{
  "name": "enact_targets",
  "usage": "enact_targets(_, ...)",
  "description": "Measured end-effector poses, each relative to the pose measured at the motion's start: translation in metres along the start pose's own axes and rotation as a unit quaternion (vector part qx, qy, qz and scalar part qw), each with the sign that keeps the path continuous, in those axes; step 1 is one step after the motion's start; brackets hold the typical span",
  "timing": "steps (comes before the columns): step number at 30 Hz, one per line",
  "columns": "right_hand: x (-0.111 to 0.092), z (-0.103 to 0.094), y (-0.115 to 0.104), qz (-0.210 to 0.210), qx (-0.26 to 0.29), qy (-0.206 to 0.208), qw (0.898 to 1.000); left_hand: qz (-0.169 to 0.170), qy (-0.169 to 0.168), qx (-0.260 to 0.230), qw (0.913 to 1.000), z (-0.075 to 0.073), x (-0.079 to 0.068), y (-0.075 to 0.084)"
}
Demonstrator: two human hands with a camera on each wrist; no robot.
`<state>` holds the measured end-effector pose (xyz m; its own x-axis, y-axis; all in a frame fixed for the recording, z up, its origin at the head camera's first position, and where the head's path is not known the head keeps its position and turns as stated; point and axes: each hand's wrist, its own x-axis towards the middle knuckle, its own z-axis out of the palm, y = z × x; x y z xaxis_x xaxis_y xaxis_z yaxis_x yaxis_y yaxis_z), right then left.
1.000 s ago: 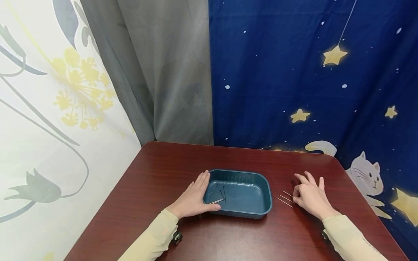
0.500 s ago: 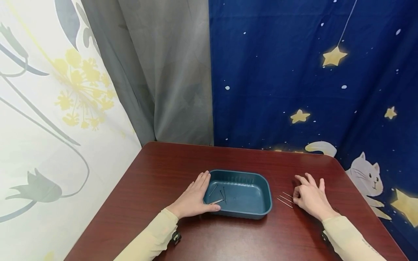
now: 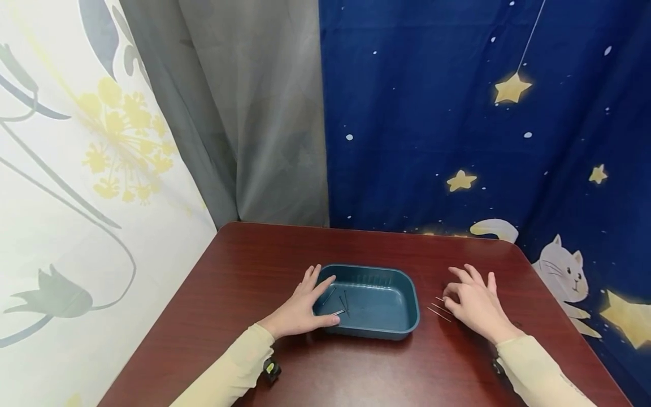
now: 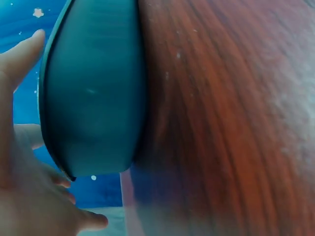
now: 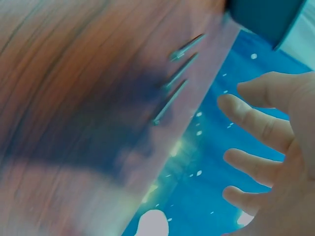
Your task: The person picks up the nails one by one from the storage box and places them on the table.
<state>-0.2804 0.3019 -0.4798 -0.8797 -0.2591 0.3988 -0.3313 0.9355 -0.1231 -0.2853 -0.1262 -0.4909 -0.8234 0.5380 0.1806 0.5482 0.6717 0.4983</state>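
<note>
A dark teal plastic tray (image 3: 378,332) stands on the table, with several thin nails (image 3: 346,302) lying loose at its left end. At that end is my left hand (image 3: 297,312), thumb near the front rim and index finger raised over the inside. The left wrist view shows its spread fingers beside the tray wall (image 4: 93,93). Right of the tray, three nails (image 3: 439,312) lie roughly parallel on the table. My right hand (image 3: 475,308) hovers just right of them. In the right wrist view its thumb and fingers are apart, holding nothing, and the nails (image 5: 170,102) show heads.
The dark red wooden table (image 3: 366,373) has rounded far corners. Behind it hang a grey curtain (image 3: 285,141) and a blue star-patterned curtain (image 3: 417,113). A white floral curtain (image 3: 168,243) borders the left side.
My left index finger has lifted away from the other fingers, over the tray. My right thumb and index finger, close together before, have parted. The whole head view has shifted slightly.
</note>
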Motion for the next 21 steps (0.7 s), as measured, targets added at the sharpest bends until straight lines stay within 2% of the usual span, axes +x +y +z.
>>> enact_targets(4,0.001,-0.002,-0.015,-0.003,0.016,0.014,1.0,0.011,0.038,-0.013,0.9991,-0.005,0.004,0.003)
enact_targets(7,0.0,-0.003,-0.029,0.005,0.027,0.025,0.999,0.017,0.081,0.01,0.9965,-0.008,0.009,0.007)
enact_targets(9,0.0,-0.004,-0.04,0.012,0.033,0.031,0.999,0.01,0.096,0.034,0.9947,-0.008,0.011,0.011)
enact_targets(12,0.0,-0.003,-0.056,0.025,0.039,0.029,0.999,-0.016,0.092,0.072,0.993,-0.007,0.014,0.018)
enact_targets(16,-0.001,0.003,-0.075,0.044,0.045,0.008,0.998,-0.051,0.067,0.119,0.9893,-0.002,0.017,0.027)
enact_targets(21,-0.004,0.014,-0.092,0.073,0.066,-0.027,0.995,-0.065,0.056,0.157,0.9838,0.003,0.024,0.033)
